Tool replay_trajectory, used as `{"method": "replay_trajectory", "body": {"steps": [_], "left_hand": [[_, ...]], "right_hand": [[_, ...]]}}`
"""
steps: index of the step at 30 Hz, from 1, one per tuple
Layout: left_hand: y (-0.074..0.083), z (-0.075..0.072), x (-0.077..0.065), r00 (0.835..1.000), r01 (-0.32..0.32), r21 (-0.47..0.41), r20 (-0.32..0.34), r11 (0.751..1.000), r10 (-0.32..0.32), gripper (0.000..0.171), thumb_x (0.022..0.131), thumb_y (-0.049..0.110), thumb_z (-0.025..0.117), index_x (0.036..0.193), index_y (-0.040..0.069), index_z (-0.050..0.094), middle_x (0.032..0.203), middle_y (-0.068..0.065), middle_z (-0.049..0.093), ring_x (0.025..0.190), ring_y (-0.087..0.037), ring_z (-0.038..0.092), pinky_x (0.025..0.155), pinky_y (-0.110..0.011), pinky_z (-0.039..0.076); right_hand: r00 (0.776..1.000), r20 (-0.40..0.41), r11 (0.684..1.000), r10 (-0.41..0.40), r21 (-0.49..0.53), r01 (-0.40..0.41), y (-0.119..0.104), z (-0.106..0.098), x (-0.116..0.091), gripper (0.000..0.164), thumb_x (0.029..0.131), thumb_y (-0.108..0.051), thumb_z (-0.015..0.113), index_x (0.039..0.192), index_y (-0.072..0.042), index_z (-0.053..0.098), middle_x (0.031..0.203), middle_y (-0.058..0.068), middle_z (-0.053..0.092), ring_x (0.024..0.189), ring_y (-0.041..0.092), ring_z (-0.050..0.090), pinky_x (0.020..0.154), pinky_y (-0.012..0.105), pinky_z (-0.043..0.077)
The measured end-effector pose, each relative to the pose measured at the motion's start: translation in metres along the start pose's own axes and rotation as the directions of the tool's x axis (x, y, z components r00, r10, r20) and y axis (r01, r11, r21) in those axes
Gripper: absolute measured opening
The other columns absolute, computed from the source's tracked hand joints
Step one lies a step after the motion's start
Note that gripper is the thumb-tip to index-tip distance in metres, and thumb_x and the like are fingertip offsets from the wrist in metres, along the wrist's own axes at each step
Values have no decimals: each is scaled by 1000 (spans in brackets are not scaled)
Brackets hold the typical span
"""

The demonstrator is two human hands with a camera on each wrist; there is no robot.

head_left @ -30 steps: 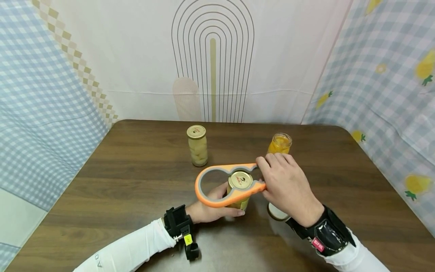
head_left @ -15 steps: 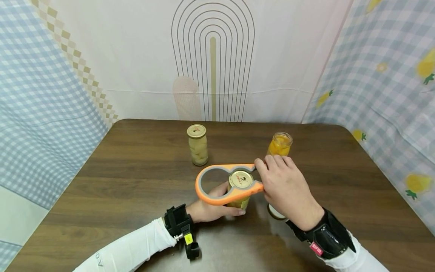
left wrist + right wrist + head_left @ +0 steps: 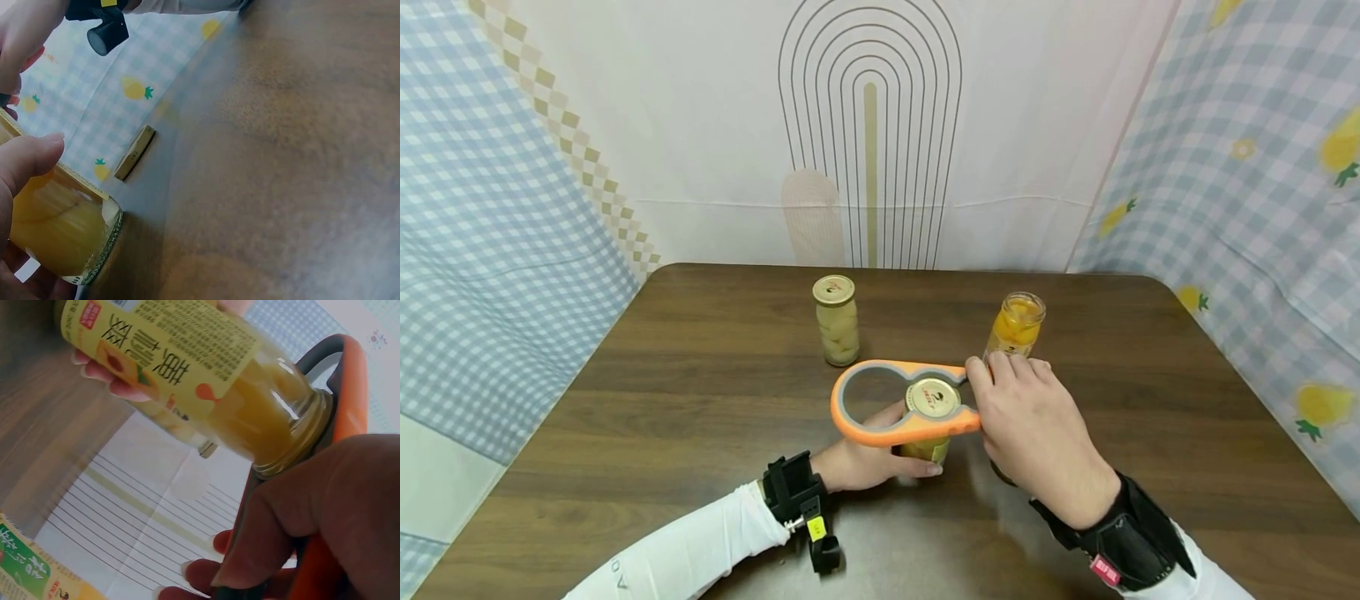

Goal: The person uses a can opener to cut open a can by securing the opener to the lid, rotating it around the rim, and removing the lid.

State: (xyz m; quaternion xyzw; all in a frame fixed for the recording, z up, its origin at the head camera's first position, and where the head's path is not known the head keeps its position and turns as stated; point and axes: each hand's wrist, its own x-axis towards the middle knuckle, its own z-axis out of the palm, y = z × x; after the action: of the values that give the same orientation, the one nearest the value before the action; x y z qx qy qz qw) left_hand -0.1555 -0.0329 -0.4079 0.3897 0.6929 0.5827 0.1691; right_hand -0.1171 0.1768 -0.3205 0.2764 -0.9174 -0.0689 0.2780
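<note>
"Where's the jar being worked on?"

"Near the middle of the bench (image 3: 700, 417), toward the person. The jar (image 3: 200, 381) stands about upright; whether its base touches the wood I can't tell. Its gold lid (image 3: 932, 398) sits between the arms of the orange opener (image 3: 917, 429), in the gap nearest the handles."

"And the fingers?"

"The left hand (image 3: 868, 462) has its thumb on the near side of the jar and the fingers curled round behind. The right hand (image 3: 1033, 425) is wrapped round the opener's handles, fingers bent."

"So which step is this?"

"Loosening the lid, I'd judge: opener round it, jar held. The next move seems to call for a firm squeeze and a turn of the right wrist, while the left hand stops the jar from spinning."

"What else is about?"

"Just beyond the right hand, an open jar (image 3: 1015, 325) of orange fruit. Farther back and left, a pale jar (image 3: 837, 333), capped. A loose lid (image 3: 135, 153) lies on the bench too."
</note>
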Motion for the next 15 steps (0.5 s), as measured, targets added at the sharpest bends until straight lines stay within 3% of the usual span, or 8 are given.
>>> {"method": "replay_trajectory", "body": {"steps": [5,11,15], "left_hand": [[16,0,-2,1000,-9,32,-7,999,9,71,85,-3,77,149,12,49,147,-4,54,127,-4,49,115,-25,38],[18,-1,-3,995,-100,89,-12,991,101,69,85,-2,77,148,6,49,147,-11,55,129,-4,49,116,-27,39],[17,-1,-3,993,-115,87,-3,990,116,65,87,-2,76,146,6,51,132,-15,62,118,-3,53,109,-25,43]], "right_hand": [[1000,-24,1000,6,-20,-6,-4,-2,-1,30,78,1,73,104,3,57,85,14,58,75,30,61,71,41,51],[999,-41,1000,11,-26,-12,-6,-3,-2,28,79,2,71,104,4,57,84,14,59,74,29,61,70,41,52],[999,-38,1000,17,-22,-18,-7,-3,-2,27,78,3,70,102,3,57,83,14,59,73,29,60,68,40,51]]}}
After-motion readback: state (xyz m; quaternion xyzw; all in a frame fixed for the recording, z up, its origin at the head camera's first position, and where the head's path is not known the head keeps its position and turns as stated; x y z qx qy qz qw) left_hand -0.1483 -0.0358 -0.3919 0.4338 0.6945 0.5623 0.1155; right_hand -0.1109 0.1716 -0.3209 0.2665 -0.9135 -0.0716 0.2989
